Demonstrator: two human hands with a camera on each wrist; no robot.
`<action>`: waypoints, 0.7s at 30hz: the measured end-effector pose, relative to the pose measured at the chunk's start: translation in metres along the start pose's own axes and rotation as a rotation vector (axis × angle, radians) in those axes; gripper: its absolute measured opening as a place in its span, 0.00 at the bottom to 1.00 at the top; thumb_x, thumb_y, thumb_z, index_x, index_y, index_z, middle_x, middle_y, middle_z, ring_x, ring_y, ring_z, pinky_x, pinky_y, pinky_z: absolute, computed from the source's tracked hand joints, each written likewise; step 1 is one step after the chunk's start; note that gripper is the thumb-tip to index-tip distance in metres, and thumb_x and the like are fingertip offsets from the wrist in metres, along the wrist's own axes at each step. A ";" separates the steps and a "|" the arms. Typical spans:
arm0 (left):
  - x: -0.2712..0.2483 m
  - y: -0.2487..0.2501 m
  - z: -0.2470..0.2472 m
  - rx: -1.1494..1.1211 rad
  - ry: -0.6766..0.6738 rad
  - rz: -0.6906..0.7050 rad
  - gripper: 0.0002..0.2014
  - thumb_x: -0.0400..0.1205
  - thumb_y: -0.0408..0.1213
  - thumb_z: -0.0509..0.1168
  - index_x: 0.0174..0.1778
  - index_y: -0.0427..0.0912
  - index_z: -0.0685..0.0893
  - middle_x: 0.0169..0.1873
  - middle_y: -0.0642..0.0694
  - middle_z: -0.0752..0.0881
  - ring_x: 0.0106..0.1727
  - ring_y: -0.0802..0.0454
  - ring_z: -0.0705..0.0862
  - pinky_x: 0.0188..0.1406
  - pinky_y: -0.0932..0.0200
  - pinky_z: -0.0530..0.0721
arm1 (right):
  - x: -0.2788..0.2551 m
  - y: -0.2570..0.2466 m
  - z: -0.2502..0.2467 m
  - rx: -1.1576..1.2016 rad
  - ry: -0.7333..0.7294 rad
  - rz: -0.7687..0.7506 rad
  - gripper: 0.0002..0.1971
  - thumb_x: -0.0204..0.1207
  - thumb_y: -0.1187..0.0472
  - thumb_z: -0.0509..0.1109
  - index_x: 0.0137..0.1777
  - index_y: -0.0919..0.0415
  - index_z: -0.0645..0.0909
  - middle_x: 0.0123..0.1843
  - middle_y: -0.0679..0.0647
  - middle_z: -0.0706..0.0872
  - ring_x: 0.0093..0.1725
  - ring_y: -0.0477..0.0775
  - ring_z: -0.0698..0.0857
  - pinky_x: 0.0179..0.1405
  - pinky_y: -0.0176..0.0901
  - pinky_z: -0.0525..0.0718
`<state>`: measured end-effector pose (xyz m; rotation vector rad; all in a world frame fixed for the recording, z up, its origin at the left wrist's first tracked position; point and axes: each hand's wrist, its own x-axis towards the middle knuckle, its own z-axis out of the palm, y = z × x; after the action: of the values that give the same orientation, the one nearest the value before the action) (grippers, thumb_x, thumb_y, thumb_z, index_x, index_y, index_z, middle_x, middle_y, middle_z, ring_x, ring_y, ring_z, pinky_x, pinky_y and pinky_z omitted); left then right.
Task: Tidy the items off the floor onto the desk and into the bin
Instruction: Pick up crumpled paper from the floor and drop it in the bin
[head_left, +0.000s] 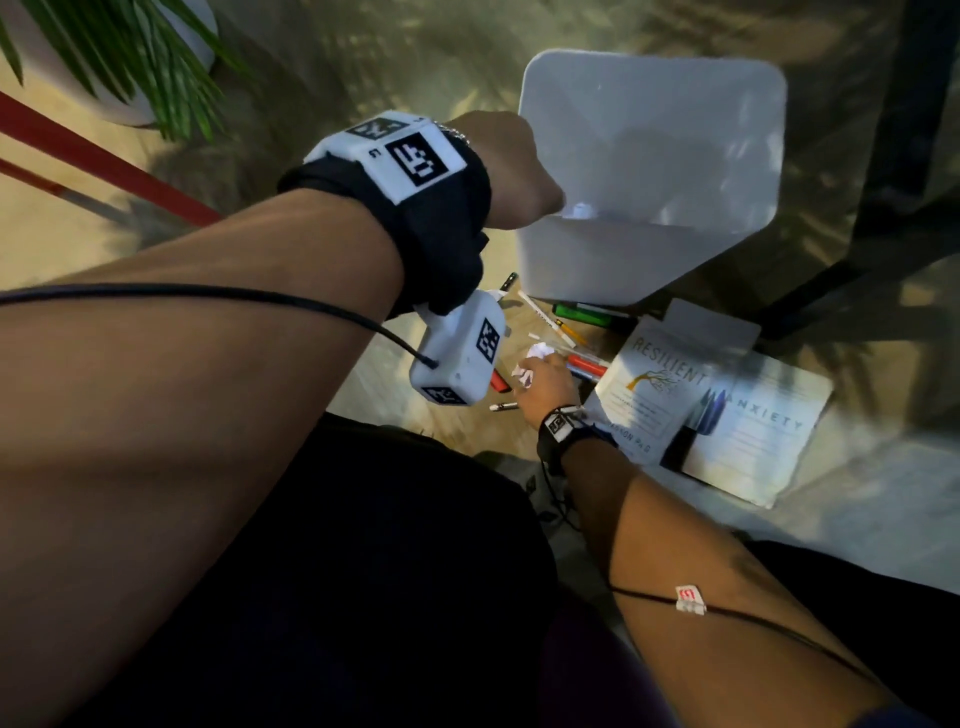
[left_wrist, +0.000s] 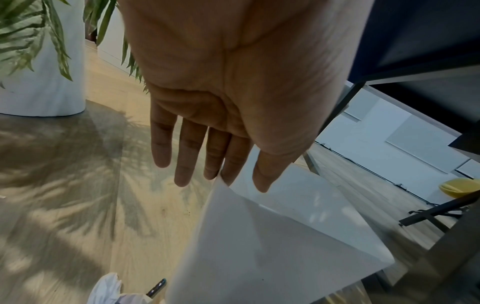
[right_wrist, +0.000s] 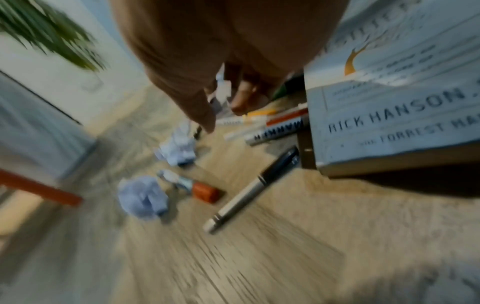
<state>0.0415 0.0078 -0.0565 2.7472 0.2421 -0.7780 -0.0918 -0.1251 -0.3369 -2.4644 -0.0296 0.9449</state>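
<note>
The white bin (head_left: 649, 171) stands on the wooden floor (head_left: 415, 62) beside a dark desk leg (head_left: 904, 156); its visible inside holds nothing that can be made out. The left hand (left_wrist: 233, 102) hovers at the bin's near rim, fingers straight and spread, with a fingertip touching the rim's corner in the left wrist view and nothing held. The right hand (head_left: 545, 384) is down among the clutter, fingers curled round a crumpled white paper ball (head_left: 524, 374). In the blurred right wrist view two more paper balls (right_wrist: 141, 196) lie loose on the floor, just beside a red-capped marker (right_wrist: 200, 190) and a silver-and-black pen (right_wrist: 249, 191). Between the hand and the bin lies a heap of pens and markers (head_left: 571, 343), too tangled to count, with a green marker (head_left: 587, 314) against the bin's foot. Two books lie on the floor to the right: "Resilient" (head_left: 654, 384) partly overlaps "Anxiety" (head_left: 763, 431), and dark markers (head_left: 696, 426) rest across them. A potted plant (head_left: 119, 57) stands at the far left.
</note>
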 end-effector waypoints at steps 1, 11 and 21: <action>0.001 0.000 -0.001 0.003 0.003 0.004 0.19 0.83 0.52 0.65 0.32 0.45 0.75 0.31 0.48 0.77 0.30 0.51 0.73 0.26 0.54 0.67 | -0.008 0.001 -0.007 0.056 0.095 -0.010 0.14 0.81 0.62 0.73 0.66 0.55 0.86 0.77 0.59 0.78 0.73 0.64 0.82 0.69 0.51 0.81; -0.001 -0.004 0.002 0.127 0.073 0.018 0.11 0.83 0.40 0.68 0.49 0.37 0.91 0.43 0.40 0.89 0.42 0.38 0.85 0.39 0.50 0.80 | -0.119 -0.069 -0.201 0.651 1.108 -0.318 0.19 0.72 0.64 0.77 0.61 0.65 0.79 0.49 0.53 0.85 0.39 0.42 0.81 0.46 0.13 0.72; -0.006 -0.019 0.000 -0.046 0.084 0.029 0.13 0.82 0.45 0.69 0.53 0.42 0.94 0.50 0.44 0.93 0.53 0.41 0.90 0.55 0.45 0.89 | -0.088 -0.087 -0.251 0.383 0.767 -0.406 0.17 0.73 0.52 0.72 0.61 0.55 0.82 0.55 0.48 0.84 0.58 0.54 0.85 0.67 0.49 0.83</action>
<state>0.0317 0.0252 -0.0571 2.7367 0.2343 -0.6418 0.0136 -0.1772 -0.0827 -2.1777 -0.0760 -0.1774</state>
